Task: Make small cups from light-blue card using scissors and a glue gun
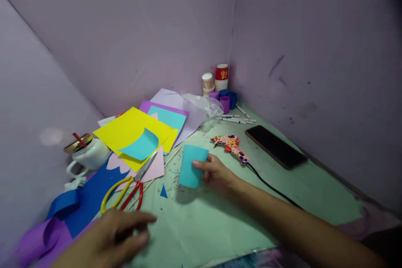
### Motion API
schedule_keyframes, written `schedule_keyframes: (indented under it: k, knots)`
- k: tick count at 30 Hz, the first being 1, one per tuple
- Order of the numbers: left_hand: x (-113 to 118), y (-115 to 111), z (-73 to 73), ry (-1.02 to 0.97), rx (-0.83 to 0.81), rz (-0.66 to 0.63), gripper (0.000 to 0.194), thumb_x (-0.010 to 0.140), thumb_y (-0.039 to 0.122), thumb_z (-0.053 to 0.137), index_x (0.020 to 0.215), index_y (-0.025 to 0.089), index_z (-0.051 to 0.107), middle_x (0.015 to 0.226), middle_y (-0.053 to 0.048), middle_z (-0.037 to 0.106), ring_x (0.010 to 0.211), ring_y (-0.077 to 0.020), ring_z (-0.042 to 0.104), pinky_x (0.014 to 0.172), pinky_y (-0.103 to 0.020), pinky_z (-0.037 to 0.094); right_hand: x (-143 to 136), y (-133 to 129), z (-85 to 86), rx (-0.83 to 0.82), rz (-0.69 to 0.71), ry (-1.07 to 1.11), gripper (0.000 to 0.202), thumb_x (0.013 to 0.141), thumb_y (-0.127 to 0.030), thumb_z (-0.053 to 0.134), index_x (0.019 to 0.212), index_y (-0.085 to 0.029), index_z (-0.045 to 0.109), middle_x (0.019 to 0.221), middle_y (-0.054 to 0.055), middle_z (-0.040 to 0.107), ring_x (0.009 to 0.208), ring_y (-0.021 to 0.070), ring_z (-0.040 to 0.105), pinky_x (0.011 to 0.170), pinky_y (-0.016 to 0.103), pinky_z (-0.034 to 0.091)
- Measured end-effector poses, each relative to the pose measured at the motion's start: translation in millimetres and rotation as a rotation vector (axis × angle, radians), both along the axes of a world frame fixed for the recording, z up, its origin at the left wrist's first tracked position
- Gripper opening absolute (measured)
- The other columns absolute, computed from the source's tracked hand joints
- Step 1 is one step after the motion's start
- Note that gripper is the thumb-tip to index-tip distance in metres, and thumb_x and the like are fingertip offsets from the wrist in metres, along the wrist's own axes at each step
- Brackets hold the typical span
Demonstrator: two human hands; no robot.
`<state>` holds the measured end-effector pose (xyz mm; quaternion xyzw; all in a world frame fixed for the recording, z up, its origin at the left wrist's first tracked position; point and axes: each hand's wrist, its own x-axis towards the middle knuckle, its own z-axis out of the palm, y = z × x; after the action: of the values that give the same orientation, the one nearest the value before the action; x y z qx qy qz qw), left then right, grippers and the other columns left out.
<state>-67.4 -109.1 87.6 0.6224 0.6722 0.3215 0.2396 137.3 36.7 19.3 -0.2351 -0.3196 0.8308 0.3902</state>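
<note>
My right hand [216, 172] holds a light blue paper-covered cup [192, 166] upright on the green table [220, 226], fingers wrapped round its right side. My left hand [117, 234] hovers low near the table's front, fingers loosely spread, holding nothing. It is just below the scissors [132, 184] with one yellow and one red handle. A small blue paper triangle [163, 192] lies between the scissors and the cup.
Yellow [132, 132], turquoise, lilac and pink paper sheets lie at the back left, dark blue paper [84, 201] at the left. A white mug [89, 155], patterned glue gun [232, 146] with black cord, dark phone [275, 146], markers and stacked cups [220, 83] stand around. Walls close in on both sides.
</note>
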Motion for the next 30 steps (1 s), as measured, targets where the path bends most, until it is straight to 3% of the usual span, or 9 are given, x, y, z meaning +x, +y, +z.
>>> schedule_keyframes:
  k: [1, 3, 4, 7, 11, 20, 25, 30]
  knots:
    - [7, 14, 0.4, 0.003, -0.159, -0.075, 0.031, 0.066, 0.049, 0.064, 0.083, 0.025, 0.075, 0.055, -0.002, 0.066, 0.041, -0.0154, 0.054, 0.04, -0.023, 0.041, -1, -1, -1.3, 0.049, 0.011, -0.025, 0.044, 0.056, -0.026, 0.081, 0.095, -0.015, 0.063, 0.084, 0.005, 0.07, 0.07, 0.0187, 0.066, 0.068, 0.035, 0.054]
    - [24, 42, -4.3, 0.032, -0.134, 0.013, 0.036, 0.068, 0.045, 0.063, 0.092, 0.02, 0.073, 0.067, -0.005, 0.069, 0.053, -0.0165, 0.058, 0.049, -0.023, 0.044, -1, -3, -4.4, 0.135, 0.021, -0.079, 0.048, 0.055, -0.029, 0.082, 0.096, -0.015, 0.063, 0.086, 0.005, 0.07, 0.073, 0.0188, 0.065, 0.069, 0.034, 0.052]
    - [33, 53, -8.8, 0.019, -0.097, 0.032, 0.034, 0.067, 0.042, 0.065, 0.089, 0.019, 0.073, 0.071, -0.005, 0.07, 0.057, -0.017, 0.059, 0.052, -0.023, 0.044, -1, -3, -6.0, 0.162, 0.015, -0.099, 0.048, 0.054, -0.03, 0.083, 0.095, -0.015, 0.063, 0.086, 0.005, 0.069, 0.074, 0.0182, 0.064, 0.069, 0.033, 0.051]
    - [53, 72, -25.2, -0.016, -0.073, 0.015, 0.025, 0.069, 0.039, 0.061, 0.063, 0.016, 0.067, 0.054, 0.0, 0.059, 0.051, -0.0139, 0.049, 0.047, -0.021, 0.035, 0, -2, -9.2, 0.222, -0.014, -0.15, 0.042, 0.053, -0.028, 0.084, 0.087, -0.015, 0.063, 0.078, 0.001, 0.067, 0.07, 0.0149, 0.06, 0.067, 0.028, 0.047]
    - [60, 72, -40.1, -0.052, -0.006, 0.061, 0.031, 0.07, 0.039, 0.056, 0.049, 0.016, 0.053, 0.048, 0.002, 0.047, 0.05, -0.0119, 0.04, 0.048, -0.022, 0.031, 1, 0, -7.7, 0.288, -0.025, -0.215, 0.032, 0.053, -0.027, 0.083, 0.074, -0.016, 0.061, 0.064, -0.004, 0.06, 0.06, 0.011, 0.053, 0.06, 0.025, 0.041]
    - [60, 72, -70.8, -0.183, -0.028, 0.079, 0.034, 0.073, 0.041, 0.055, 0.049, 0.017, 0.05, 0.048, 0.003, 0.037, 0.048, -0.0107, 0.033, 0.044, -0.022, 0.026, 1, 4, -13.6, 0.316, 0.014, -0.384, 0.029, 0.054, -0.028, 0.08, 0.059, -0.016, 0.054, 0.054, -0.005, 0.049, 0.052, 0.0087, 0.042, 0.049, 0.021, 0.033]
    - [59, 71, -65.5, -0.324, 0.022, 0.219, 0.022, 0.069, 0.042, 0.062, 0.069, 0.02, 0.062, 0.055, 0.003, 0.047, 0.051, -0.0125, 0.04, 0.048, -0.023, 0.033, 1, 2, -17.1, 0.254, 0.176, -0.46, 0.026, 0.057, -0.027, 0.077, 0.062, -0.015, 0.055, 0.056, -0.003, 0.051, 0.053, 0.009, 0.042, 0.052, 0.022, 0.036]
    - [54, 78, -61.0, -0.498, -0.095, 0.207, 0.03, 0.072, 0.042, 0.06, 0.053, 0.019, 0.055, 0.05, 0.003, 0.045, 0.048, -0.0112, 0.041, 0.046, -0.022, 0.031, 0, -2, -14.9, 0.167, 0.244, -0.448, 0.022, 0.059, -0.023, 0.075, 0.059, -0.016, 0.054, 0.056, -0.003, 0.051, 0.052, 0.0088, 0.043, 0.051, 0.022, 0.036]
